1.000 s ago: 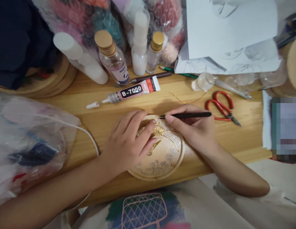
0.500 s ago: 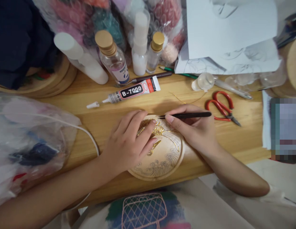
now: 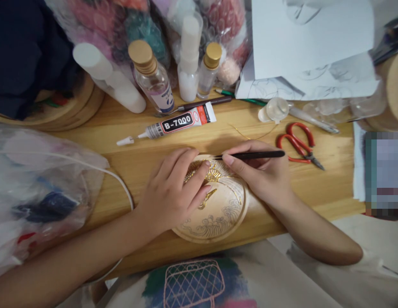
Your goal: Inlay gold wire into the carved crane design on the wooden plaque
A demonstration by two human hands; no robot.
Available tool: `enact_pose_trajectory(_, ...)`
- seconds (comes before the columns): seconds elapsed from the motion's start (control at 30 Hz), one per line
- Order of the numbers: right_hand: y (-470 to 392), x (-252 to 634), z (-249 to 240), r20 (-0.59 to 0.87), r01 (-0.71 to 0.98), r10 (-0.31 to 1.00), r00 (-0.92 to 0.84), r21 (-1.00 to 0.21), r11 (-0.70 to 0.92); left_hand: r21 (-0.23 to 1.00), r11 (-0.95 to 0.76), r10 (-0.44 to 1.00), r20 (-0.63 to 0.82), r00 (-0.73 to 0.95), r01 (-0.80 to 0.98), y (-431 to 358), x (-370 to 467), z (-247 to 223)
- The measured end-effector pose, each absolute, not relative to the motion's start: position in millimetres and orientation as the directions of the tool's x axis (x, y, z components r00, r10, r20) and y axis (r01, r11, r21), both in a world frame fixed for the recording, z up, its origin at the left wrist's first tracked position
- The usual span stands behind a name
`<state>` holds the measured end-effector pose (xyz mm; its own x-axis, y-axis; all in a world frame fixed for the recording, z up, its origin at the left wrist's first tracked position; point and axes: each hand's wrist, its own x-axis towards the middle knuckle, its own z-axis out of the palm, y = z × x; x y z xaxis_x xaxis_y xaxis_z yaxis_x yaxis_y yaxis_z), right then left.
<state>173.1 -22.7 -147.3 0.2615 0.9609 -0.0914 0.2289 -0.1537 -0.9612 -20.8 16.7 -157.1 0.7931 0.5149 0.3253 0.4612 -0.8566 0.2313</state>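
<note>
A round wooden disc (image 3: 215, 218) lies near the table's front edge, with gold wire shapes on its upper part and drawn waves along its lower part. My left hand (image 3: 176, 188) rests over the disc's left side, fingers spread, covering some of the gold wire. Pinched between the fingers of my right hand (image 3: 259, 171) is a dark, slim tool (image 3: 256, 155), its thin tip pointing left at the disc's upper edge. Beyond my right hand, a thin gold wire (image 3: 242, 133) curves on the table.
Behind the disc lies a B-7000 glue tube (image 3: 179, 122), its white cap (image 3: 125, 141) to the left. Red-handled pliers (image 3: 297, 143) are at the right. Bottles (image 3: 154, 81), papers (image 3: 311, 38) and plastic bags (image 3: 48, 184) surround the work area. A white cable (image 3: 122, 182) runs at left.
</note>
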Motion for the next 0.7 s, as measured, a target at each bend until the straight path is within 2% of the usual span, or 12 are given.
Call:
enact_pose_trajectory(0.27, -23.4, 174.4, -147.7, -0.091, 0.237, 0.965, 0.248, -0.960, -0.151, 0.136, -0.886, 0.459, 0.391, 0.798, 0.443, 14.5, -23.8, -153.4)
enact_pose_trajectory(0.7, -23.8, 173.9, -147.8, -0.125, 0.212, 0.961, 0.248, -0.961, -0.180, 0.175, -0.851, 0.524, 0.346, 0.778, 0.495, 14.6, -23.7, -156.0)
